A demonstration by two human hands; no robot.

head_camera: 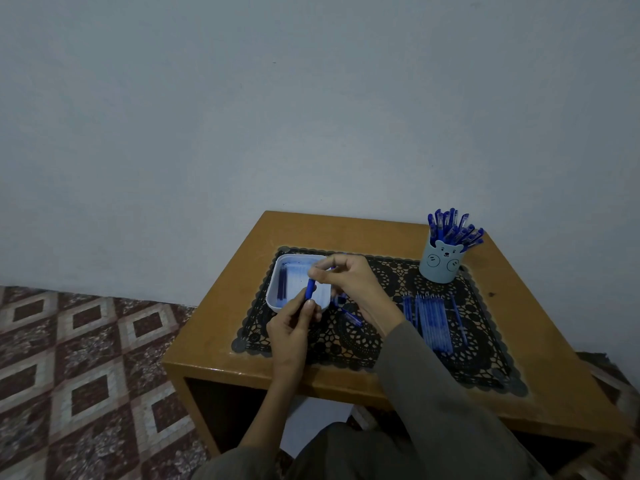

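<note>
The right hand [346, 278] hides the upper end of the pen [309, 289].

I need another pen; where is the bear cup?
In the head view the bear cup stands far right on the black mat, just behind the row of blue refills.

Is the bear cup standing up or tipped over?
Standing up: the bear cup sits on its base on the lace mat, blue pens poking out the top.
</note>
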